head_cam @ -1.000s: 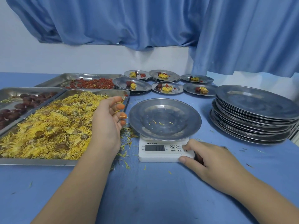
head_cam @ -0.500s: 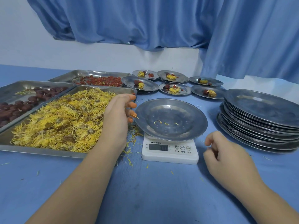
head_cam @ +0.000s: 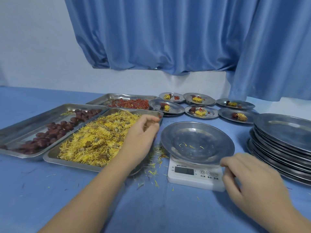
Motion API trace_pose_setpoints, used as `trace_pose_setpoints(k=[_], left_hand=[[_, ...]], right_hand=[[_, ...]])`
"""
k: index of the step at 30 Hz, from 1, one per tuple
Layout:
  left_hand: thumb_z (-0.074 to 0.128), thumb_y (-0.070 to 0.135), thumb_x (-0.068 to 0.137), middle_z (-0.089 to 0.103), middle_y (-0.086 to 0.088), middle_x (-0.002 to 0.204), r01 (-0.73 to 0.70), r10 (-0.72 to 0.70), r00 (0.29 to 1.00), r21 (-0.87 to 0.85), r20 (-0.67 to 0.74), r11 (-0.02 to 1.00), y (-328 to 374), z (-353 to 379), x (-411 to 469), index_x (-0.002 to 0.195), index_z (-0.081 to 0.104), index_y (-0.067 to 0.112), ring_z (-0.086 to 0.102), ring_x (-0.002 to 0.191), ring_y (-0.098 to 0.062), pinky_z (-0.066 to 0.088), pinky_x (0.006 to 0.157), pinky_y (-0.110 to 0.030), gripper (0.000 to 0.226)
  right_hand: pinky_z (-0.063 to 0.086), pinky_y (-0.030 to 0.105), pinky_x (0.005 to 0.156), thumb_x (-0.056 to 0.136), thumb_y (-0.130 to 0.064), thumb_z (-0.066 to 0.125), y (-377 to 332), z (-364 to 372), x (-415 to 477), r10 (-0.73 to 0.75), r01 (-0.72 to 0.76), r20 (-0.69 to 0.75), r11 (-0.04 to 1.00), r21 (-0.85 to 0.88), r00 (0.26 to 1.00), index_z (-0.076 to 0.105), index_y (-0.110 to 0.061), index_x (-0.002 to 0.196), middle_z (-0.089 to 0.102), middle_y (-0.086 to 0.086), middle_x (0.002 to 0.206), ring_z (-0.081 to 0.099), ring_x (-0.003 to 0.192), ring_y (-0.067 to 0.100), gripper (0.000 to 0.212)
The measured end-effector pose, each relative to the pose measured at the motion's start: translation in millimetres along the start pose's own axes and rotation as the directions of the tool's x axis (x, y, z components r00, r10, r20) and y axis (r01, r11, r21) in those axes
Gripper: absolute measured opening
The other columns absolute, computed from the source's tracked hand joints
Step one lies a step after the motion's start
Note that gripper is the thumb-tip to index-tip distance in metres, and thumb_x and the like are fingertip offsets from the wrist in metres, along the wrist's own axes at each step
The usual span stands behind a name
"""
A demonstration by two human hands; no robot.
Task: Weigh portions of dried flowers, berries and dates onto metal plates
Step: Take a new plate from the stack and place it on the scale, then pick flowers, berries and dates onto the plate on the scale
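A round metal plate (head_cam: pixel 217 137) sits on a white digital scale (head_cam: pixel 193 179), holding only a few yellow petals (head_cam: pixel 190 145). My left hand (head_cam: pixel 143 137) hovers over the right end of the tray of yellow dried flowers (head_cam: pixel 97 140), fingers curled loosely, nothing clearly in them. My right hand (head_cam: pixel 252 184) rests at the scale's right front corner, fingers bent and loose, just below the plate's rim. A tray of dark red dates (head_cam: pixel 50 132) lies at the left, and a tray of red berries (head_cam: pixel 131 103) stands behind the flowers.
Several filled small plates (head_cam: pixel 200 111) stand at the back of the blue table. A tall stack of bare metal plates (head_cam: pixel 282 145) rises at the right. Loose petals (head_cam: pixel 154 165) litter the cloth between flower tray and scale. A blue curtain hangs behind.
My right hand left the scale's button, pulled back, then came back to the scale's right corner. My left hand stayed over the flower tray's right end. The view tilted upward.
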State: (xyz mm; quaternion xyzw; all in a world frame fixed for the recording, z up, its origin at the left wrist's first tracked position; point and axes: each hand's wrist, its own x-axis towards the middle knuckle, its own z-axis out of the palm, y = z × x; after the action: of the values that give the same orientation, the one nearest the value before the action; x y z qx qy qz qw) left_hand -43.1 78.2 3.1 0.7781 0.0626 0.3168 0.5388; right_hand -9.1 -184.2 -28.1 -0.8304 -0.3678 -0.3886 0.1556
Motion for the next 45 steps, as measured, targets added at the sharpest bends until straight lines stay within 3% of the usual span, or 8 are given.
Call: trace_pose_setpoints(k=[4, 9, 13, 20, 25, 30, 36, 45], left_hand=[[0.052, 0.038, 0.096, 0.065, 0.011, 0.094, -0.037, 0.011, 0.998, 0.423, 0.064, 0.906, 8, -70, 30, 0.101, 0.059, 0.039, 0.063, 0.078, -0.009, 0.048, 0.062, -0.021, 0.009], [0.057, 0.032, 0.095, 0.064, 0.006, 0.113, -0.075, -0.229, 0.944, 0.832, 0.237, 0.549, -6, -133, 59, 0.119, 0.055, 0.035, 0.061, 0.091, -0.005, 0.046, 0.074, -0.023, 0.024], [0.061, 0.028, 0.091, 0.062, 0.003, 0.128, -0.189, -0.323, 0.904, 0.939, 0.281, 0.287, -26, -144, 66, 0.128, 0.055, 0.028, 0.056, 0.108, -0.012, 0.045, 0.092, -0.028, 0.038], [0.072, 0.034, 0.085, 0.067, 0.010, 0.110, -0.142, -0.268, 0.929, 0.914, 0.255, 0.380, -28, -146, 80, 0.109, 0.062, 0.036, 0.059, 0.088, -0.003, 0.044, 0.075, -0.020, 0.026], [0.068, 0.054, 0.082, 0.072, 0.017, 0.090, -0.004, -0.242, 0.946, 0.754, 0.216, 0.656, -10, -157, 84, 0.090, 0.068, 0.042, 0.066, 0.086, -0.005, 0.048, 0.087, -0.036, 0.015], [0.066, 0.040, 0.089, 0.070, 0.004, 0.086, 0.128, -0.302, 0.927, 0.570, 0.221, 0.812, -7, -150, 80, 0.086, 0.070, 0.027, 0.068, 0.078, -0.015, 0.058, 0.080, -0.035, 0.013], [0.072, 0.038, 0.084, 0.062, 0.002, 0.071, 0.145, -0.329, 0.911, 0.552, 0.250, 0.821, -7, -136, 71, 0.094, 0.065, 0.011, 0.053, 0.062, -0.012, 0.048, 0.059, -0.024, 0.029], [0.047, 0.077, 0.072, 0.062, 0.007, 0.106, 0.218, -0.343, 0.931, 0.566, 0.124, 0.795, -4, -130, 74, 0.112, 0.063, 0.025, 0.060, 0.089, -0.012, 0.052, 0.078, -0.033, 0.068]], right_hand=[[0.044, 0.035, 0.050, 0.079, -0.013, 0.047, -2, 6, 36, -0.077, 0.086, -0.152, 0.995, 0.051, 0.985, 0.066, -0.009, 0.076, 0.056, 0.003, 0.064, 0.054, 0.058, 0.029, 0.019], [0.045, 0.033, 0.049, 0.078, -0.010, 0.047, -5, 28, 46, -0.040, 0.065, -0.197, 0.991, 0.120, 0.980, 0.067, -0.007, 0.074, 0.056, 0.003, 0.063, 0.055, 0.058, 0.029, 0.020], [0.043, 0.031, 0.048, 0.079, -0.016, 0.044, 0, 32, 32, -0.034, 0.057, -0.125, 0.982, 0.182, 0.992, 0.066, -0.011, 0.075, 0.056, -0.001, 0.063, 0.055, 0.058, 0.026, 0.023], [0.046, 0.035, 0.050, 0.079, -0.018, 0.044, 0, 30, 31, 0.037, -0.014, -0.080, 0.962, 0.272, 0.996, 0.065, -0.015, 0.076, 0.055, -0.005, 0.062, 0.055, 0.061, 0.022, 0.021], [0.048, 0.034, 0.055, 0.078, -0.018, 0.045, 3, 30, 31, 0.100, -0.078, -0.057, 0.949, 0.304, 0.993, 0.065, -0.018, 0.077, 0.060, -0.007, 0.067, 0.057, 0.064, 0.019, 0.021], [0.050, 0.035, 0.057, 0.075, 0.001, 0.062, 4, 27, 32, 0.171, -0.156, -0.017, 0.933, 0.324, 0.985, 0.066, -0.018, 0.076, 0.063, -0.007, 0.068, 0.059, 0.066, 0.018, 0.019], [0.050, 0.034, 0.058, 0.074, 0.004, 0.065, 7, 26, 32, 0.204, -0.205, 0.040, 0.911, 0.358, 0.978, 0.067, -0.018, 0.077, 0.063, -0.010, 0.067, 0.059, 0.065, 0.014, 0.023], [0.048, 0.031, 0.056, 0.075, 0.000, 0.063, 7, 23, 32, 0.214, -0.229, 0.081, 0.895, 0.383, 0.973, 0.066, -0.021, 0.076, 0.058, -0.014, 0.063, 0.053, 0.063, 0.002, 0.021]])
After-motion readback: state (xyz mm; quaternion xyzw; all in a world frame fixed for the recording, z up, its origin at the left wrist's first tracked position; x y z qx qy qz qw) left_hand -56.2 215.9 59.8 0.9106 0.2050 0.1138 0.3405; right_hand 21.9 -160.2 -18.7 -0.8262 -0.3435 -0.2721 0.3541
